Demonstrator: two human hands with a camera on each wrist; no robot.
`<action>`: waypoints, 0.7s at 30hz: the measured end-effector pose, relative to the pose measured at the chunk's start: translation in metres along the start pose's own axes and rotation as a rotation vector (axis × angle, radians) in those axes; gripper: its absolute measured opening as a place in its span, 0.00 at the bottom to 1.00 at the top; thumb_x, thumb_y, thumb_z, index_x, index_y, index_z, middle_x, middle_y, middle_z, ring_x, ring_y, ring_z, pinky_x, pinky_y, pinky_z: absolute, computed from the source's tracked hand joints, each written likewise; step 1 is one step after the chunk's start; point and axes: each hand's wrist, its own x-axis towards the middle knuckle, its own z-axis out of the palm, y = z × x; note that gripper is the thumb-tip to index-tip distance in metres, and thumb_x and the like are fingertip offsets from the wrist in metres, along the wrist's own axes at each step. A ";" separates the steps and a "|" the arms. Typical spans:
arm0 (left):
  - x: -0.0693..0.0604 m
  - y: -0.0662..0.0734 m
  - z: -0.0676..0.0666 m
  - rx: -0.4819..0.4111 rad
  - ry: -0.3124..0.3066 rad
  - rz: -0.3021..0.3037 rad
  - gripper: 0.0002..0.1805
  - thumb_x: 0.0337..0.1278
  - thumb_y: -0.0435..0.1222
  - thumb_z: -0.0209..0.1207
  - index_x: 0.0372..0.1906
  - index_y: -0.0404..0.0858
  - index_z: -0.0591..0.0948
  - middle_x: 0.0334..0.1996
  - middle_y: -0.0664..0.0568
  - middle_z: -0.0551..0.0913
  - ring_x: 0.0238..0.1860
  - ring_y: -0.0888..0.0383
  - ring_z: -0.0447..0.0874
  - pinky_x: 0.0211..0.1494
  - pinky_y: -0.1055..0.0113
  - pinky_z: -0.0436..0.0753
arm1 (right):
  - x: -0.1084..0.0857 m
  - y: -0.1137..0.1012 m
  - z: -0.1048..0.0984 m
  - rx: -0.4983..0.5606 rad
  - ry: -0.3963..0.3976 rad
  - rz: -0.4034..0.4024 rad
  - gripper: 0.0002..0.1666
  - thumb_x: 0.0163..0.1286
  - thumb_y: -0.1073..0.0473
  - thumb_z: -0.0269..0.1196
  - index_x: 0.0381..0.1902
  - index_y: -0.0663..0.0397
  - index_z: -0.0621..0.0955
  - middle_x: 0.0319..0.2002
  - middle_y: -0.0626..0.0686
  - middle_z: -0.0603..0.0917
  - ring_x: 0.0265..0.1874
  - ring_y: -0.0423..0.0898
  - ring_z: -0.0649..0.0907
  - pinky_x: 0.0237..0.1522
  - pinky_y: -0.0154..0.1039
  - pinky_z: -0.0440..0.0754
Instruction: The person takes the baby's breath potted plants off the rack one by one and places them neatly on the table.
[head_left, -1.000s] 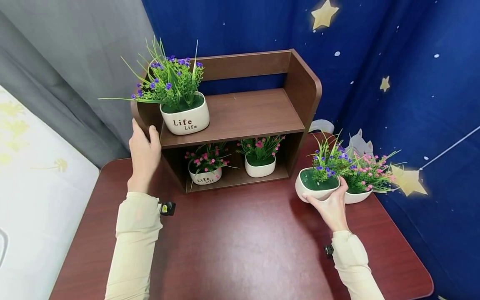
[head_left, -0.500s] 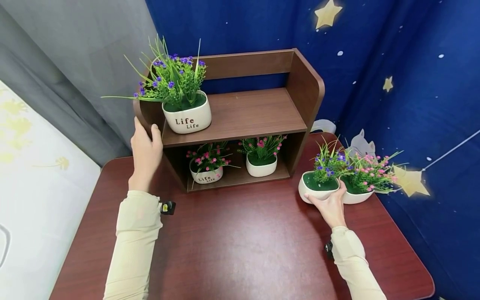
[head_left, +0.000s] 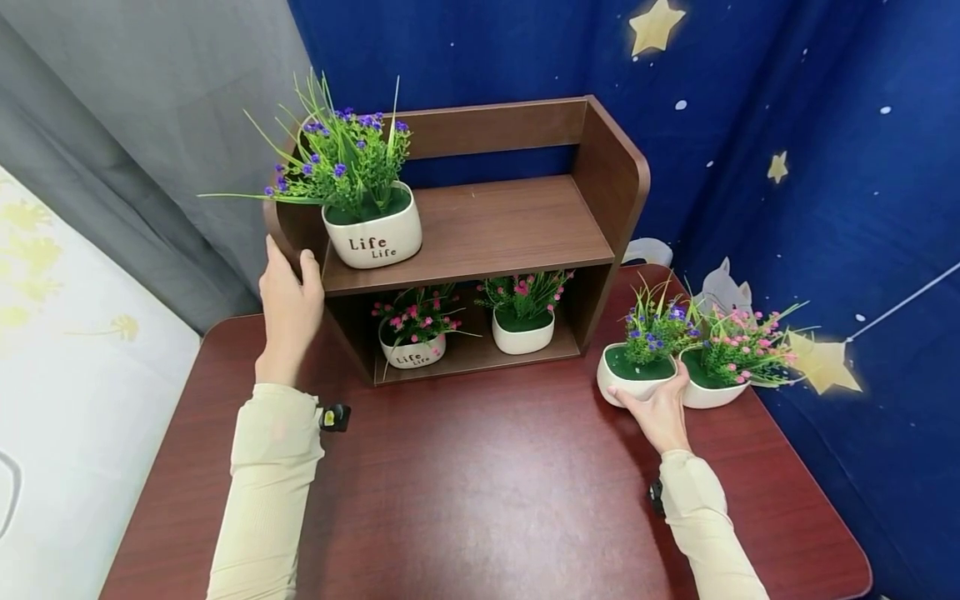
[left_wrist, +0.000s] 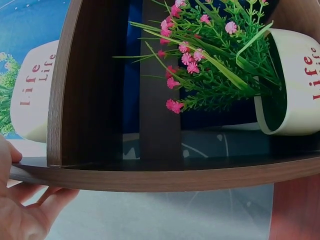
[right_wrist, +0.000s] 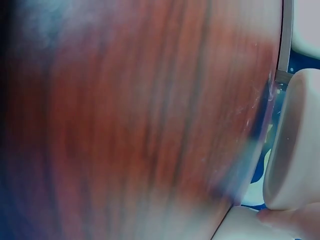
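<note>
A brown two-tier shelf (head_left: 517, 225) stands on the table; my left hand (head_left: 291, 304) grips its left side panel, and the left wrist view shows the fingers (left_wrist: 55, 200) around that panel's edge. On the right, my right hand (head_left: 660, 408) holds a white pot (head_left: 637, 387) with purple flowers, thumb on the front and fingers at its right side. In the right wrist view this pot (right_wrist: 295, 145) looks tilted, its base facing the camera. Close beside it is a white pot (head_left: 716, 396) with pink flowers.
On the upper tier's left sits a "Life" pot (head_left: 375, 242) with purple flowers. Two pots with pink flowers, one left (head_left: 412, 354) and one right (head_left: 522, 337), occupy the lower tier. Curtains (head_left: 757, 233) hang behind the red-brown table (head_left: 480, 500).
The right hand and its pot have shifted slightly in the head view, and more of the neighbouring pot shows. My left hand stays on the panel.
</note>
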 end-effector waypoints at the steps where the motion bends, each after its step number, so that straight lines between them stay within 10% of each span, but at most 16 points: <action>1: 0.000 0.000 0.000 -0.003 0.000 -0.001 0.30 0.67 0.44 0.42 0.68 0.33 0.58 0.55 0.35 0.73 0.57 0.43 0.71 0.58 0.50 0.66 | 0.000 0.000 0.000 0.001 -0.006 -0.003 0.67 0.41 0.55 0.77 0.66 0.67 0.46 0.65 0.67 0.53 0.64 0.59 0.58 0.64 0.48 0.53; 21: 0.000 -0.002 0.001 0.008 0.013 0.014 0.30 0.66 0.44 0.43 0.68 0.32 0.59 0.55 0.35 0.73 0.56 0.40 0.71 0.58 0.50 0.66 | -0.003 0.008 -0.004 -0.097 -0.120 0.087 0.70 0.42 0.53 0.76 0.65 0.72 0.41 0.63 0.75 0.52 0.62 0.66 0.59 0.63 0.53 0.55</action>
